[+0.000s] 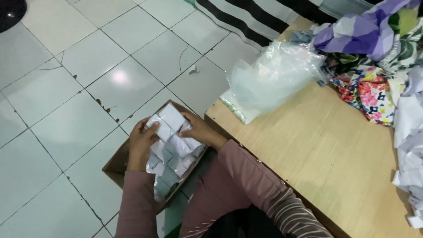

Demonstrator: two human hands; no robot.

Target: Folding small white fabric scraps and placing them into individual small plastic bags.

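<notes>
A brown cardboard box [115, 164] stands on the tiled floor beside the table, filled with several small white wrapped packets [174, 147] in clear plastic. My left hand [142, 143] grips a white packet [159, 127] at the top of the box. My right hand [198, 129] holds the packets from the other side, fingers curled over them. Both arms wear mauve sleeves.
A light wooden table [317, 150] lies to the right. On it sit a crumpled clear plastic bag [273, 77] and a heap of patterned fabric pieces [374, 57], with white cloth [412, 145] at the right edge. Pale floor tiles [66, 88] spread to the left.
</notes>
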